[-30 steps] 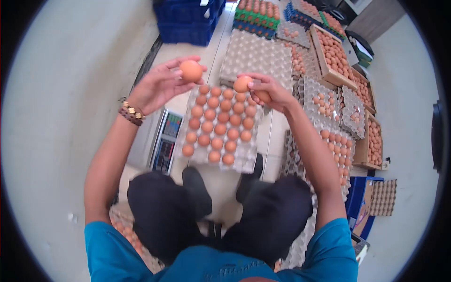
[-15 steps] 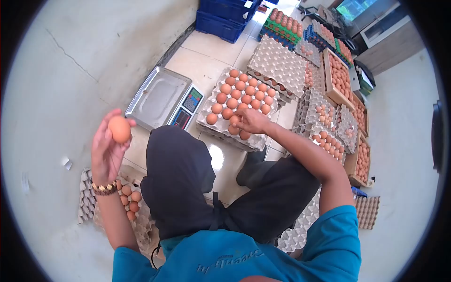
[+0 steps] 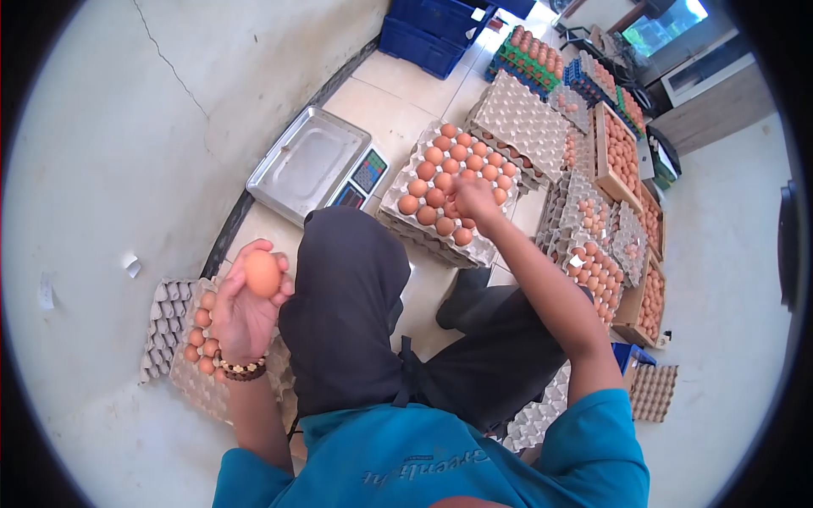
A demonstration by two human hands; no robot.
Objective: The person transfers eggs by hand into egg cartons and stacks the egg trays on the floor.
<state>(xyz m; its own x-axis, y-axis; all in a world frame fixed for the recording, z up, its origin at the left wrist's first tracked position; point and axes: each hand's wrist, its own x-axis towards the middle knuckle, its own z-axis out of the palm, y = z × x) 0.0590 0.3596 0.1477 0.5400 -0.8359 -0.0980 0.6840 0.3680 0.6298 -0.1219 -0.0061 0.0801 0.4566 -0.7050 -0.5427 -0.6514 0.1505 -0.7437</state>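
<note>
My left hand (image 3: 246,313) holds a single brown egg (image 3: 262,273) up beside my left knee, its fingers curled round the shell. Below that wrist lies a grey tray with several brown eggs (image 3: 203,317) in it. In front of me, my right hand (image 3: 474,201) reaches over a cardboard egg tray (image 3: 398,222) that is mostly filled with brown eggs (image 3: 426,216). The right fingers are bent down around an egg among the others, and the hand partly hides it.
A digital scale (image 3: 309,165) with a steel pan stands left of the tray. Behind are stacked cardboard trays (image 3: 521,118), green and blue trays of eggs (image 3: 529,63) and blue crates (image 3: 428,38). Wooden boxes of eggs (image 3: 616,157) line the right side; a wall (image 3: 110,169) rises at left.
My left hand has brought its egg right and lower, closer to my knee. My right hand has shifted slightly over the tray, fingers more curled. The view has turned a little.
</note>
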